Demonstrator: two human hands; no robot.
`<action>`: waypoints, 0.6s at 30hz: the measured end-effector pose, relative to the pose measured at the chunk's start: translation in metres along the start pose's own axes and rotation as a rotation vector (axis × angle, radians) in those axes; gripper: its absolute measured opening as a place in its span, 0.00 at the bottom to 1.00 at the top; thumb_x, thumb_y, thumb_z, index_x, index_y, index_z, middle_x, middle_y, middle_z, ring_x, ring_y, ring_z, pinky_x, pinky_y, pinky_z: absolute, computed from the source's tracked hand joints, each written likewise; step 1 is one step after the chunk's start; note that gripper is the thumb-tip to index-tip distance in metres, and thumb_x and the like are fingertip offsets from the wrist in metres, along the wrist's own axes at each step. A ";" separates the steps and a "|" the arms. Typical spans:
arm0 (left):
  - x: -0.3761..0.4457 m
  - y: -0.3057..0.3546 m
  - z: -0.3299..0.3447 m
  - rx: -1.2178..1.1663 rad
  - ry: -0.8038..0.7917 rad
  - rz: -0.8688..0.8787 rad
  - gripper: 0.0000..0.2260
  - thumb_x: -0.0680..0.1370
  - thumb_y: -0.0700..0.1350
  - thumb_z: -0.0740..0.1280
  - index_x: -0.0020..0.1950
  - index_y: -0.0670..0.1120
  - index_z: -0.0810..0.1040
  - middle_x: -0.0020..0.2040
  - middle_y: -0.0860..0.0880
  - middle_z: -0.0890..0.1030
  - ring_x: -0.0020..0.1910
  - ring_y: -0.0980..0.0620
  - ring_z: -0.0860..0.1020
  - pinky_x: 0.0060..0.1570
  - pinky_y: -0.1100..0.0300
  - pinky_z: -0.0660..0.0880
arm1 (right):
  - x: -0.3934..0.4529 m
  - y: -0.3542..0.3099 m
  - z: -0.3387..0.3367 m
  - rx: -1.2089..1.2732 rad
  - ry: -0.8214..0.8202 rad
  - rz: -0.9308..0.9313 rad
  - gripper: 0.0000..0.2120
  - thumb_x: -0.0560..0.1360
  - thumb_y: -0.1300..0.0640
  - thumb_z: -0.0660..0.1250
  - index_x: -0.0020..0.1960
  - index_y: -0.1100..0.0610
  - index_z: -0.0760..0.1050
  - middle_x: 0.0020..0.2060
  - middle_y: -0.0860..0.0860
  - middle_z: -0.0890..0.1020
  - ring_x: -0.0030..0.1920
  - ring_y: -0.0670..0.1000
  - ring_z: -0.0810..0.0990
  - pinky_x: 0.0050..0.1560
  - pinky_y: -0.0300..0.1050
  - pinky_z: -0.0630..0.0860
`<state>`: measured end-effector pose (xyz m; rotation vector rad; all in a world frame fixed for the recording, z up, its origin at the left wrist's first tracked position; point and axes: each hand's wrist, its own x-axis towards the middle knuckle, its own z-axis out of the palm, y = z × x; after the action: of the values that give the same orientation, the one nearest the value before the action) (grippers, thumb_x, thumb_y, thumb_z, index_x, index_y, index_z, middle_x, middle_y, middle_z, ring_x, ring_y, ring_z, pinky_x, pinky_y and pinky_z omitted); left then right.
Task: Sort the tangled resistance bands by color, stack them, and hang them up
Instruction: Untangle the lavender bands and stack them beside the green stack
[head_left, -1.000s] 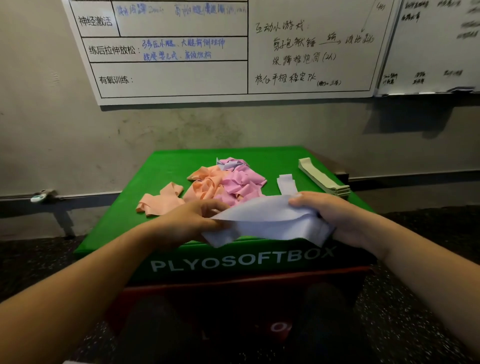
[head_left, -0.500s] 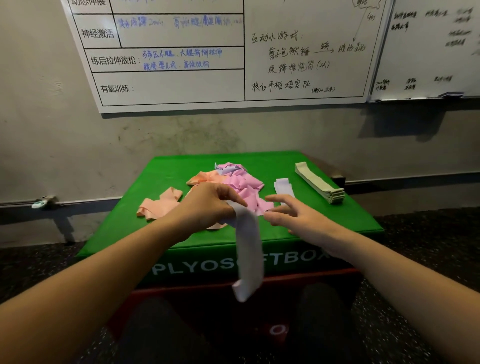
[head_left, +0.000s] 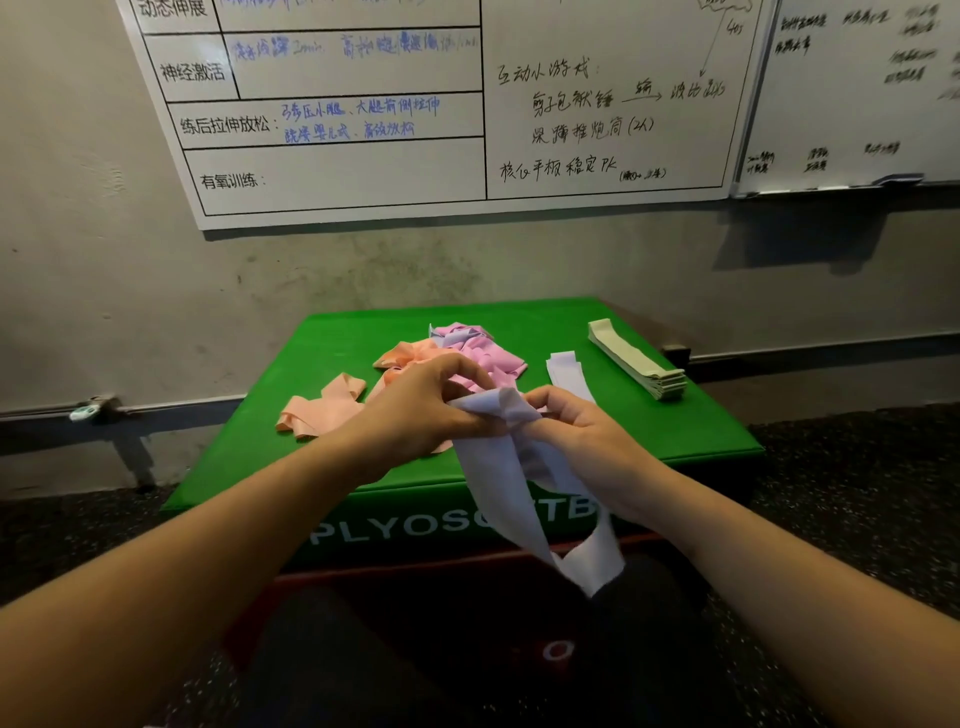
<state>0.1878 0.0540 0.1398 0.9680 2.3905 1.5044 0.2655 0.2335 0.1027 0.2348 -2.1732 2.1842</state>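
Observation:
A pale lavender band (head_left: 498, 483) hangs in a loop over the front edge of the green plyo box (head_left: 691, 426). My left hand (head_left: 415, 410) pinches its upper end, and my right hand (head_left: 582, 436) grips the same end just beside it. Behind my hands lies a tangled heap of pink bands (head_left: 491, 356) and orange bands (head_left: 410, 356). A loose orange band (head_left: 322, 408) lies to the left. One flat lavender band (head_left: 566, 371) lies at the right, next to a neat stack of grey-green bands (head_left: 636, 364).
The box stands against a grey wall with whiteboards (head_left: 415, 114) above it. Dark speckled floor (head_left: 857, 493) surrounds the box. A small pale object (head_left: 85, 412) sits on the wall ledge at the left.
My right hand has closed on the lavender band's upper end next to my left hand. Before, it reached open toward the band, which hung straight from my left hand; now it hangs folded into a loop.

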 end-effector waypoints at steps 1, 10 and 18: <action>-0.001 -0.001 0.003 -0.012 -0.002 0.016 0.16 0.69 0.40 0.79 0.51 0.50 0.76 0.41 0.51 0.86 0.41 0.57 0.83 0.40 0.62 0.79 | -0.001 0.000 0.000 -0.011 0.008 -0.001 0.03 0.80 0.58 0.65 0.51 0.58 0.75 0.40 0.52 0.83 0.40 0.50 0.82 0.40 0.41 0.79; 0.003 -0.012 0.023 0.068 0.039 0.195 0.21 0.68 0.39 0.80 0.53 0.53 0.75 0.46 0.47 0.83 0.43 0.54 0.82 0.46 0.54 0.82 | 0.003 -0.010 -0.008 -0.155 0.218 -0.194 0.07 0.77 0.66 0.69 0.47 0.55 0.82 0.39 0.49 0.84 0.41 0.45 0.80 0.44 0.38 0.78; -0.003 -0.009 0.031 -0.130 -0.037 0.110 0.13 0.79 0.51 0.67 0.62 0.49 0.80 0.45 0.59 0.83 0.41 0.61 0.78 0.38 0.65 0.75 | 0.001 -0.025 -0.011 0.121 0.207 -0.056 0.08 0.79 0.63 0.66 0.45 0.53 0.82 0.39 0.51 0.84 0.41 0.51 0.80 0.43 0.45 0.77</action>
<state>0.2007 0.0730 0.1166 1.1027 2.2161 1.6408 0.2675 0.2452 0.1276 0.0690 -1.9080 2.2021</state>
